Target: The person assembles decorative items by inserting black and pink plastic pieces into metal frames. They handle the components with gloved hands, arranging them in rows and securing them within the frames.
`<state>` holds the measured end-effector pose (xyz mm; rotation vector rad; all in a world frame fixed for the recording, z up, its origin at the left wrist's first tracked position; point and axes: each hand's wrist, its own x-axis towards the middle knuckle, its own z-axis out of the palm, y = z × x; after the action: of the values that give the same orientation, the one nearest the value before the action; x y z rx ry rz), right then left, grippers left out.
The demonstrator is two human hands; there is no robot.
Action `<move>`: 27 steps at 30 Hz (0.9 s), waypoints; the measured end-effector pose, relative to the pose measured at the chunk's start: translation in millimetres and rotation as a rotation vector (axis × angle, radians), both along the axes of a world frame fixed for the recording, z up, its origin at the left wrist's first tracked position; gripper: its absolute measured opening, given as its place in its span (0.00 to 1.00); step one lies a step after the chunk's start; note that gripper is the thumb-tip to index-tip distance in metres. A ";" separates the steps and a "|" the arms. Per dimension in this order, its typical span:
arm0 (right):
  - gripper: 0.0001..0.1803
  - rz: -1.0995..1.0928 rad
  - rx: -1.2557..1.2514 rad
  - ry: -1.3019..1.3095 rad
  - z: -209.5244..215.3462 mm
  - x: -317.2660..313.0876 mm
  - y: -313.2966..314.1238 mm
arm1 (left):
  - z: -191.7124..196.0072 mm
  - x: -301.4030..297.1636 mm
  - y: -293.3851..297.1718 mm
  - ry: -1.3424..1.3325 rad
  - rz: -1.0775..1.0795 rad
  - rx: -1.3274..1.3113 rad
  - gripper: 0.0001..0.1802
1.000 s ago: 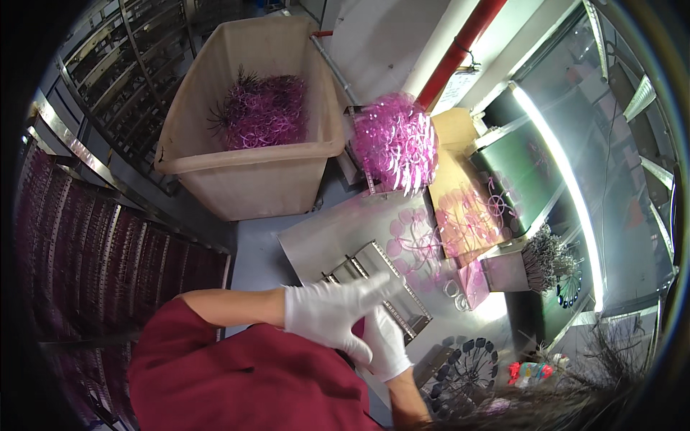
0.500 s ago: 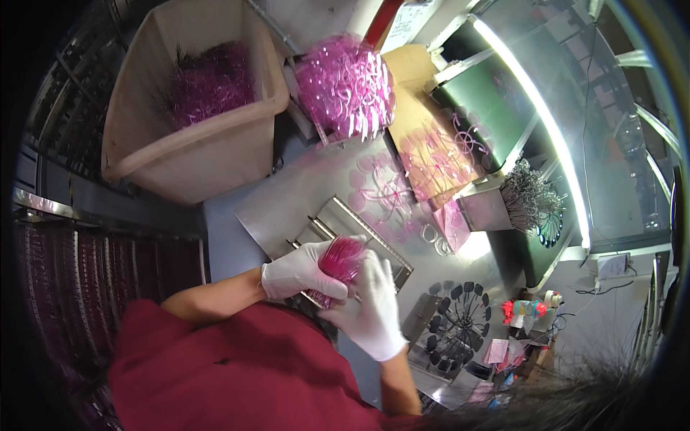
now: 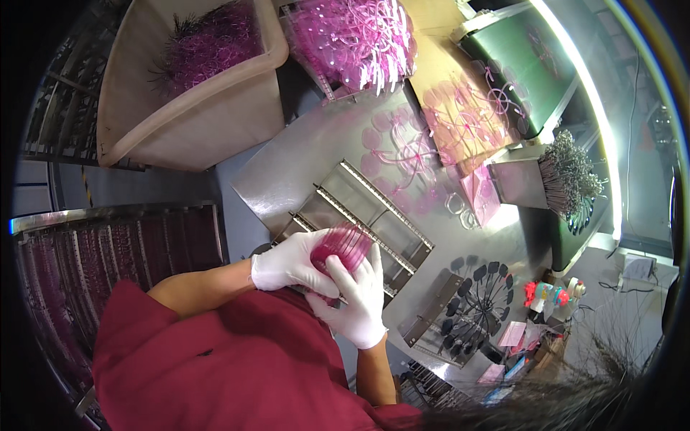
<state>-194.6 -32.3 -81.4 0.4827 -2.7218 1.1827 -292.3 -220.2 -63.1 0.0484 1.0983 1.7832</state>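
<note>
Both my hands wear white gloves and meet around a bundle of thin, pink see-through pieces point(image 3: 343, 246), stacked edge to edge. My left hand point(image 3: 296, 264) is closed on the bundle's left side. From the right, my right hand point(image 3: 357, 298) wraps its fingers over the same pieces, its thumb side toward my left hand. Just beyond them lies a metal rack point(image 3: 374, 235) with slotted, toothed bars, partly hidden behind the hands. The lower part of the bundle is covered by the gloves.
Pink moulded pieces on branching stems point(image 3: 415, 149) lie on the metal table point(image 3: 273, 174). A big pile of them point(image 3: 352, 39) stands at the back, near a pale bin point(image 3: 194, 122). To the right are a black spoked piece point(image 3: 480, 305) and a metal box point(image 3: 519, 179) of wire-like stems.
The view has shifted, so more of the slotted rack shows. My right hand's fingers have closed more around the pink bundle, which stays between both hands.
</note>
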 end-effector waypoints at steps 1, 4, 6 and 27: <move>0.47 0.005 -0.044 -0.016 1.2 -2.1 4.3 | 2.5 -8.1 -5.8 -0.132 -0.003 0.082 0.41; 0.48 0.052 0.042 -0.176 23.2 -17.5 7.5 | -23.3 -0.3 1.8 0.026 -0.010 0.051 0.41; 0.49 0.057 -0.180 -0.211 18.3 -16.4 5.7 | -12.9 -4.0 5.8 0.000 -0.009 0.020 0.42; 0.44 -0.054 -0.080 -0.052 26.8 -26.3 -20.5 | -17.5 -6.0 -19.0 -0.259 0.159 0.151 0.31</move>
<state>-220.9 -52.7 -54.6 0.3709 -2.6996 1.3013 -298.3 -239.2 -80.6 -0.1787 0.7993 1.9498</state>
